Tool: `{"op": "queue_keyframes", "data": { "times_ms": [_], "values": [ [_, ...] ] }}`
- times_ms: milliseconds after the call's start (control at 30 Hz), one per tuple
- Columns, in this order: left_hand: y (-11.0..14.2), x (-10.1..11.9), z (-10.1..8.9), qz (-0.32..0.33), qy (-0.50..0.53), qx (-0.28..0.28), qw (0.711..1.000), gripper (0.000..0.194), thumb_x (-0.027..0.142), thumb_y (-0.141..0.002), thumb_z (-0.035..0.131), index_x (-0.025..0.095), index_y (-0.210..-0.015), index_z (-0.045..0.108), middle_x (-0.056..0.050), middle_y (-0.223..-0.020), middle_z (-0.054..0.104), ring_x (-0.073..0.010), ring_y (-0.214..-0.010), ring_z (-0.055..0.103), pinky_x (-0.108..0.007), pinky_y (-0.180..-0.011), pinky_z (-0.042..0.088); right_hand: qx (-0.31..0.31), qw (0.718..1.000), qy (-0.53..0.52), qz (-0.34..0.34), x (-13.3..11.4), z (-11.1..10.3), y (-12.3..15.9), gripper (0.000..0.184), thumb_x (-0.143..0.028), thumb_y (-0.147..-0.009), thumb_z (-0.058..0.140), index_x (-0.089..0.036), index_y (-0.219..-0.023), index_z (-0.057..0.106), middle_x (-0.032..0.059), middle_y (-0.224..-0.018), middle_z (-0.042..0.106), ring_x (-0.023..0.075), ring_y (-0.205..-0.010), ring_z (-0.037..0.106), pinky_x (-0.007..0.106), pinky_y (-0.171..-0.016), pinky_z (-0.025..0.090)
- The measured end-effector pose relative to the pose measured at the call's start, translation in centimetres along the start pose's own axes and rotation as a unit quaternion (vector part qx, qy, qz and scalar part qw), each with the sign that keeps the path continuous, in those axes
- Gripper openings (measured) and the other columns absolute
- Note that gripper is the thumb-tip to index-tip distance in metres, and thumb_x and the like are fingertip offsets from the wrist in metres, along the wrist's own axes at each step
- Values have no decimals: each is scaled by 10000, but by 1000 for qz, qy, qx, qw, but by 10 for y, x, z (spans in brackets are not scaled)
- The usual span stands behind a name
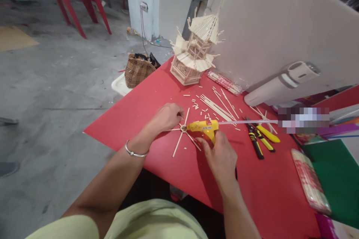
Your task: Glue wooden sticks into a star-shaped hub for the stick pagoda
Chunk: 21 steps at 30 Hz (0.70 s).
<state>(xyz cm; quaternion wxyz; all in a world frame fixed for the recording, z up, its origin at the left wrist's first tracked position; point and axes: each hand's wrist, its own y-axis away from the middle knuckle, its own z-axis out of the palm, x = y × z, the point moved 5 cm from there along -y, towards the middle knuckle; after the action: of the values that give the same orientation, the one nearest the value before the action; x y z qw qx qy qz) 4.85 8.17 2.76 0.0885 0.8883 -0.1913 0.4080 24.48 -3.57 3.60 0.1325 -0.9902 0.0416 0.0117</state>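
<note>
My right hand (223, 157) is wrapped round the handle of a yellow glue gun (206, 127), with a long clear glue stick (246, 121) sticking out of its back. The gun's nozzle points left at the hub of a star-shaped frame of thin wooden sticks (178, 145), which lies on the red table. My left hand (168, 117) is closed, thumb and fingers pinched together, just above the frame's upper left side. Its fingertips meet by one of the spokes; whether they grip that stick is hard to make out.
A tiered stick pagoda (193, 50) stands at the table's far corner. Loose sticks and short cut pieces (215, 106) lie beyond the gun. Cutting pliers (255, 142) rest to the right, near packed sticks (310, 181) and a green sheet (336, 179). A white cylinder (269, 91) leans behind.
</note>
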Motion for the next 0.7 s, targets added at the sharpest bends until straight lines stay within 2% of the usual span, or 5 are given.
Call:
{"op": "queue_keyframes", "data": {
  "times_ms": [167, 400, 700],
  "values": [
    [-1, 0, 1, 10, 11, 5, 1000, 200, 113, -719, 529, 160, -711, 723, -18, -656, 678, -137, -610, 563, -261, -608, 378, 0, 999, -27, 25, 0, 1, 7, 539, -636, -1020, 247, -188, -1012, 547, 67, -859, 664, 209, -714, 618, 289, -576, 287],
    [-1, 0, 2, 12, 15, 7, 1000, 190, 109, -716, 527, 157, -696, 710, -9, -638, 667, -126, -590, 549, -259, -599, 362, 10, 999, -28, 32, 0, -1, 7, 522, -631, -1019, 266, -193, -989, 549, 65, -856, 655, 202, -703, 605, 293, -583, 281],
    [-1, 1, 2, -2, 1, -2, 1000, 193, 110, -734, 539, 155, -714, 726, -16, -659, 680, -127, -608, 557, -258, -606, 358, 40, 999, -5, 0, 0, -4, 4, 516, -619, -1024, 279, -186, -1003, 559, 61, -862, 646, 194, -703, 584, 289, -590, 300]
  ]
}}
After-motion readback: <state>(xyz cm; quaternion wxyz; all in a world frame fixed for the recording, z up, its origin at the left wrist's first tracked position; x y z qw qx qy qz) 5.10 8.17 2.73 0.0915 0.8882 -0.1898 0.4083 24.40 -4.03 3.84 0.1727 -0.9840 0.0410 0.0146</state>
